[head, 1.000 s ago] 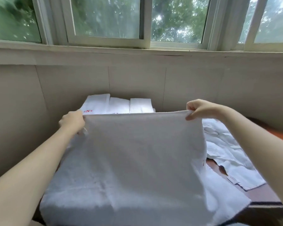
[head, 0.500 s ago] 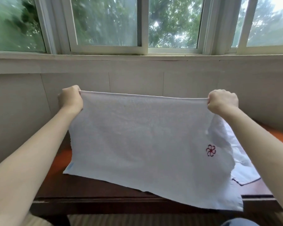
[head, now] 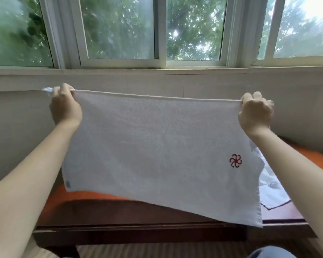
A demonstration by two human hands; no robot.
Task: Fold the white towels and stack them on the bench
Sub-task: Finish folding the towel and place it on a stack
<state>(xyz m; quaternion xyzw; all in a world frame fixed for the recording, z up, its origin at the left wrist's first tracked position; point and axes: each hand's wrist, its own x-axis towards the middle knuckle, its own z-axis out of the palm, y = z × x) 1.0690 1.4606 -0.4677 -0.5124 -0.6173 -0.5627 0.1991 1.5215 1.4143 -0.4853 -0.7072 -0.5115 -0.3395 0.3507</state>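
Behind everything runs a row of white-framed windows [head: 160, 30] with green trees blurred beyond the glass, and below the sill a pale panelled wall [head: 194, 84]. Under that wall stands the dark wooden bench [head: 138, 216], its top showing orange-brown where light falls on it.

Above the bench, a white towel [head: 157, 149] hangs spread out flat, held up in the air by its top edge, which stretches taut and nearly level in front of the wall. The left hand [head: 65, 107] grips the towel's top left corner, fingers curled round the hem with a bit of cloth sticking out past the knuckles. The right hand [head: 255, 112] grips the top right corner in a closed fist. The lower edge of the towel slants, hanging lower on the right side, where it crosses in front of the bench's front rail. A small red flower emblem [head: 235, 161] is stitched near the towel's right edge, and a small grey label [head: 68, 184] sits at its lower left corner.

To the right of the held towel, more white cloth [head: 272, 194] lies on the bench top, partly hidden behind it.
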